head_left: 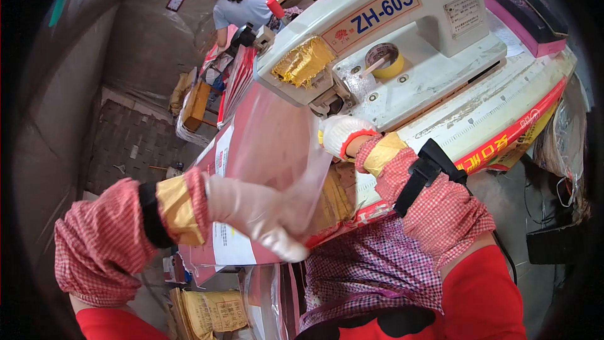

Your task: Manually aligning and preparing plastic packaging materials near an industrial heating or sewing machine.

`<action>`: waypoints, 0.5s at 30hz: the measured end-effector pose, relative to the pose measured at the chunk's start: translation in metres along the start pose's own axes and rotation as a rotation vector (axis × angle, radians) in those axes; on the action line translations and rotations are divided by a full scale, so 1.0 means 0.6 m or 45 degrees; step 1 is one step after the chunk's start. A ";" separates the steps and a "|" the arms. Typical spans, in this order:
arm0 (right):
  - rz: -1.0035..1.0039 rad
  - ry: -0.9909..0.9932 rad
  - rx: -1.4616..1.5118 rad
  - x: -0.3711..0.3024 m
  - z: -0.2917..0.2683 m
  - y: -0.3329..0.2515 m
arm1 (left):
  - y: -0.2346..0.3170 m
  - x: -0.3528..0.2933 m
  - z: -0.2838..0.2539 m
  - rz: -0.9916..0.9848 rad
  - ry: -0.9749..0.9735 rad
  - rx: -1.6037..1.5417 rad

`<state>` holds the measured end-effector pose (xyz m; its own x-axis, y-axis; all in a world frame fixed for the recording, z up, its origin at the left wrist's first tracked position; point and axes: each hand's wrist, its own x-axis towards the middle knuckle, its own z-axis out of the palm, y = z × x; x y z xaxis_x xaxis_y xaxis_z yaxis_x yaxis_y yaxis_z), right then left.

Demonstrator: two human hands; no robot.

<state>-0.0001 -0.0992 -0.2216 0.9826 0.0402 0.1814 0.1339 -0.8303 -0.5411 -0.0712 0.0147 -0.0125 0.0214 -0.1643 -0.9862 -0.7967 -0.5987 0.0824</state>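
Note:
My left hand (267, 214), in a white glove, is smeared by motion over the near part of a clear plastic sheet (296, 132). Its fingers are too blurred to show whether they grip the sheet. Just below the head of a pale sewing machine (412, 25), my right hand (346, 135) wears a white knitted glove with a red cuff. That hand is curled beside the sheet's right edge, and whatever its fingers hold is hidden. Reddish-pink sheeting with white printed panels (242, 151) spreads under the plastic and hangs toward the lower left.
A yellow tape roll (384, 60) lies on the machine bed. At the far right of the table (528, 88) sits a pink and black box (528, 12). Folded brown packaging (336, 198) is under my arms. Another person (242, 12) works at the back left.

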 end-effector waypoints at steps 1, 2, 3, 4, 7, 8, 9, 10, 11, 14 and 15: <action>0.046 -0.021 -0.016 -0.004 0.005 0.013 | -0.001 -0.024 0.006 0.038 0.145 -0.017; 0.034 -0.016 -0.005 -0.006 0.000 0.006 | -0.011 -0.041 0.024 -0.226 0.083 0.194; 0.001 -0.078 -0.106 -0.009 -0.005 0.001 | -0.013 -0.051 0.042 -0.488 0.017 0.406; -0.023 -0.148 -0.214 -0.014 -0.011 -0.004 | -0.005 -0.055 0.053 -0.519 -0.022 0.515; 0.170 -0.022 -0.213 -0.034 -0.039 -0.054 | 0.046 -0.046 0.108 -0.249 0.138 0.784; 0.022 -0.013 -0.364 -0.063 -0.080 -0.089 | 0.068 -0.041 0.106 -0.026 0.057 0.758; -0.187 0.116 -0.751 -0.087 -0.087 -0.093 | 0.067 -0.014 0.118 0.263 0.204 0.724; -0.329 -0.040 -0.798 -0.102 -0.089 -0.113 | 0.088 0.010 0.125 0.338 0.313 0.805; -0.459 -0.212 -0.847 -0.114 -0.088 -0.126 | 0.090 0.033 0.127 0.548 0.517 0.783; -0.548 -0.373 -0.594 -0.139 -0.089 -0.142 | 0.087 0.078 0.129 0.572 0.469 0.820; -0.595 -0.447 -0.460 -0.145 -0.089 -0.148 | 0.077 0.086 0.132 0.514 0.475 0.697</action>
<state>-0.1042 -0.0590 -0.1454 0.8237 0.5666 0.0196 0.5626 -0.8127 -0.1517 -0.1551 0.0406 -0.0712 -0.2093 -0.5987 -0.7731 -0.9689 0.0204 0.2466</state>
